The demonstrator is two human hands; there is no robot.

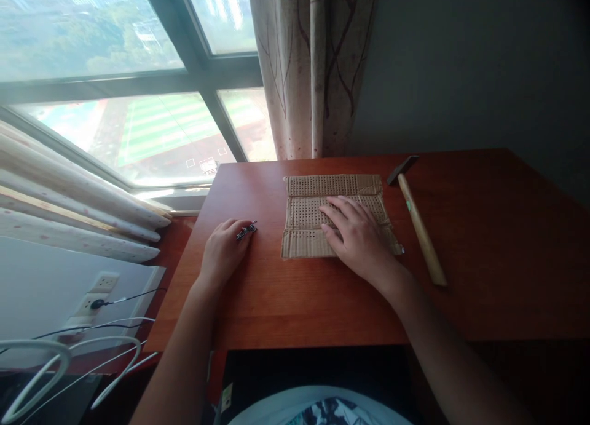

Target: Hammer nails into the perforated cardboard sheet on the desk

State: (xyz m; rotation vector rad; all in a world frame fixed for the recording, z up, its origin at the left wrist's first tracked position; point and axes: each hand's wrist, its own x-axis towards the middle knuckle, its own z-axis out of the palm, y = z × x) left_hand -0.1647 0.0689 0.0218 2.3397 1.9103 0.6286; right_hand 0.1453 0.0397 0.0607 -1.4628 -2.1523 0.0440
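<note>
A small bunch of thin metal nails [246, 230] sticks out from the fingers of my left hand [225, 246], which is closed around them at the left part of the table. My right hand [357, 237] lies with its fingers stretched out on a flat piece of brown cardboard [306, 213]. Rows of small holes cover much of that cardboard, and two creases run across it. Part of its lower right is hidden under the hand. A hammer [421, 231] with a wooden handle lies right of the cardboard, its dark head pointing away from me.
The reddish-brown wooden table [498, 246] ends at the left beside a window [161, 123] and a curtain [295, 74]. Below on the left are a wall socket [87, 305] with a black plug and several loose cables [133, 345].
</note>
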